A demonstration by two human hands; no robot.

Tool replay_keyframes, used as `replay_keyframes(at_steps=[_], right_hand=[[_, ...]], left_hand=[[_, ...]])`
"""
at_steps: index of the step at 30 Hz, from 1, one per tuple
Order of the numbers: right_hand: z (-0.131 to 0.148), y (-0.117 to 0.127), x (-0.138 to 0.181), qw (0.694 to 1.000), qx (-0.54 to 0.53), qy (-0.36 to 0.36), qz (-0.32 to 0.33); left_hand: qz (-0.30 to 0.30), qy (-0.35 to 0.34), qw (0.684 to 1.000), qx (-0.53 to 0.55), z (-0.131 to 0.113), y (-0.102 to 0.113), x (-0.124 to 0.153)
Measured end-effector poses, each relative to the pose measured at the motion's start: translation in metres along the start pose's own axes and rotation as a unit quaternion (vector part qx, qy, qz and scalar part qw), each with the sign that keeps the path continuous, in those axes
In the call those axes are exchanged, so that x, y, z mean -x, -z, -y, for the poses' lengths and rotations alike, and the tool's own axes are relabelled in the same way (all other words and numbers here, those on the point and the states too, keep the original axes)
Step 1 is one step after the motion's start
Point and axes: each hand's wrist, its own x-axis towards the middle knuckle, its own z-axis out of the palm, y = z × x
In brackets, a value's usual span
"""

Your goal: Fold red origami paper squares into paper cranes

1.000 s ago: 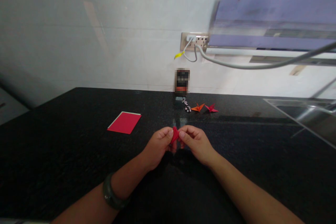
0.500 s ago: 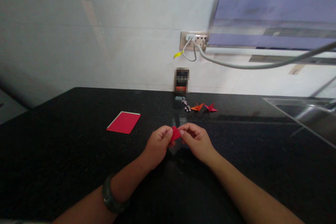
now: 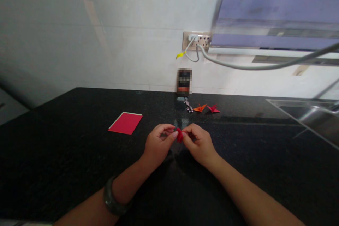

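One orange crane [image 3: 200, 108] and one red crane [image 3: 213, 108] are resting toward the back of the black counter [image 3: 79, 162], one flat red sheet [image 3: 125, 123] lying to the left. The left hand [image 3: 159, 144] and right hand [image 3: 200, 144] are pinching one folded red paper [image 3: 180, 135] between them, partly hiding it.

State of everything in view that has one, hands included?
Left hand: pinching the folded red paper
Right hand: thumb and fingers at the paper's other edge
Folded red paper: between both hands, folds unclear
Red sheet: flat on the counter
Orange crane: folded, wings spread
Red crane: folded, wings spread
White plug: in the wall socket
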Motion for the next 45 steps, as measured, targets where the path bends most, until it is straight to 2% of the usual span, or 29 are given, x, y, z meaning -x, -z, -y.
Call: replay_keyframes(at_steps=[1, 6, 11, 19, 23, 29, 35, 41, 45], right_hand=[[-0.0005, 0.0002, -0.0001, 1.0, 0.019, 0.012, -0.005], [-0.0016, 0.0014, -0.0004, 0.996, 0.063, 0.062, -0.013], [-0.0008, 0.0024, -0.0004, 0.995, 0.053, 0.083, -0.006], [-0.0038, -0.0016, 0.0007, 0.999, 0.006, 0.048, -0.016], [-0.0036, -0.0012, -0.0008, 0.998, 0.011, 0.068, -0.012], [-0.0027, 0.0005, -0.0018, 0.997, 0.014, 0.061, -0.036], [-0.0002, 0.001, -0.0008, 0.997, -0.006, 0.065, 0.028], [0.0008, 0.0017, -0.0024, 0.996, -0.025, 0.082, 0.014], [0.0023, 0.002, -0.0026, 0.995, -0.04, 0.084, 0.028]], left_hand=[[-0.003, -0.011, 1.0, -0.008, -0.0002, 0.0002, 0.0003], [0.06, -0.041, 0.997, -0.01, -0.001, 0.0002, 0.0032], [0.056, -0.074, 0.994, -0.054, -0.0011, 0.0026, 0.0023], [0.056, -0.153, 0.973, -0.164, -0.0022, 0.0062, -0.0003], [0.05, -0.181, 0.964, -0.189, -0.0014, 0.0072, -0.0002], [0.033, -0.186, 0.962, -0.196, -0.002, 0.0079, 0.0007], [0.05, -0.181, 0.961, -0.203, -0.0009, 0.0081, -0.0008], [0.075, -0.135, 0.984, -0.094, 0.003, 0.0045, 0.0011], [0.097, -0.095, 0.989, -0.055, 0.0065, 0.004, 0.0]])
